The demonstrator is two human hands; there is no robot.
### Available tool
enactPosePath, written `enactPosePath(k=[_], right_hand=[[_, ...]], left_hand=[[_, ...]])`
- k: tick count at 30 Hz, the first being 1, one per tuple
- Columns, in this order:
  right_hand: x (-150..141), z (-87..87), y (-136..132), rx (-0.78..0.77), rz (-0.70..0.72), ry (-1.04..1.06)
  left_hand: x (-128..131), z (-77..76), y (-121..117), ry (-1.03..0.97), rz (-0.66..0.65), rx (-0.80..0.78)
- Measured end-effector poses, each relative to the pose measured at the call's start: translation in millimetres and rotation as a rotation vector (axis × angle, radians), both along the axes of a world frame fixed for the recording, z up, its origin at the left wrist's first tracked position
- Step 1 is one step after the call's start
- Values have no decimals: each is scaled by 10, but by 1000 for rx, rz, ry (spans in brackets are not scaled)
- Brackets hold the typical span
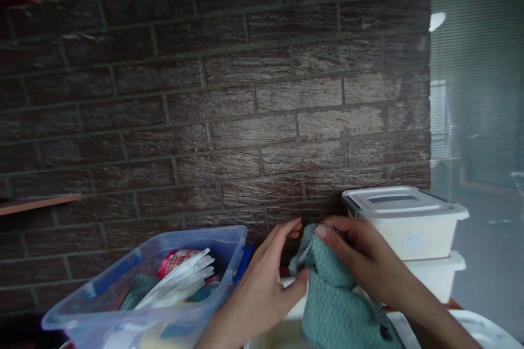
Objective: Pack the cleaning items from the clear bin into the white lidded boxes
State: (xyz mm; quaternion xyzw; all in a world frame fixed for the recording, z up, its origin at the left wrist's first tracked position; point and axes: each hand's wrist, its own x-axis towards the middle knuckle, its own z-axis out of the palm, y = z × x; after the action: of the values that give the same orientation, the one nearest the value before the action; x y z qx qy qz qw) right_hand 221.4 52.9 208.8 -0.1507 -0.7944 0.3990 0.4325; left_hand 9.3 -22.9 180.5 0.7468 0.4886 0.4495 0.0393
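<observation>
A green textured cloth (341, 311) with a dark-and-white stitched edge hangs folded over in front of me. My right hand (360, 251) pinches its upper edge between thumb and fingers. On the cloth's left side is my left hand (266, 272), its fingers curved and apart from the thumb. The left thumb tip is at the cloth, and the fingers reach up without closing on it. Below both hands, partly hidden by the cloth, is a pale open container (282, 335).
At the left stands a clear plastic bin (69, 313) with blue handles, holding white folded fabric (176, 283) and a red patterned item (174, 263). Two stacked white boxes (421, 234) stand at the right. A white lid (487, 330) lies below them. Behind is a dark brick wall (245, 120).
</observation>
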Motion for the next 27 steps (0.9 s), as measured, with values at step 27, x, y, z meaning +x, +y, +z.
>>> enactPosePath(k=[27], right_hand=[[342,-2,493,-144,-166,192]], left_hand=[[-536,273,-9,-570,58,57]])
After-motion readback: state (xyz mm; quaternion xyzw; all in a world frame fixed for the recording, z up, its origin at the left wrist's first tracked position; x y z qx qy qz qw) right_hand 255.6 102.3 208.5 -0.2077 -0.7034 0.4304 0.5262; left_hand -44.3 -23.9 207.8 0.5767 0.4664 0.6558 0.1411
